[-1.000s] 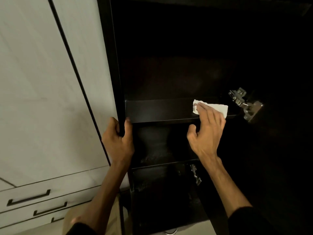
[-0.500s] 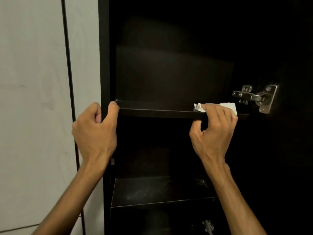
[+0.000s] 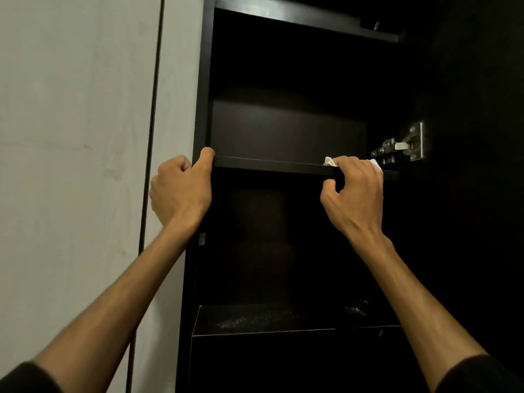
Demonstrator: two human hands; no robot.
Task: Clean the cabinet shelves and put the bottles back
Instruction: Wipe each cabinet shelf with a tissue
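Cabinet [image 3: 204,80] framing is now sitting lower in view than a moment ago, exposing its top panel, while the pale wall [image 3: 71,137] is filling the left. Left hand [image 3: 181,191] is still curling around the frame edge; right hand [image 3: 351,191] is pinching a white cloth [image 3: 330,161] against the dark shelf [image 3: 269,165], beside a metal hinge [image 3: 402,146].

The cabinet [image 3: 283,80] is a tall, dark brown unit, open at the front, its interior deep in shadow. An upper shelf [image 3: 269,164] runs level across it, seen almost edge-on as a thin dark board. A crumpled white cloth [image 3: 330,161] lies on this shelf toward its right end, mostly hidden, only small tufts showing. Lower down, a second shelf [image 3: 283,319] shows its top face, marked with pale dusty smears. No bottles are visible.
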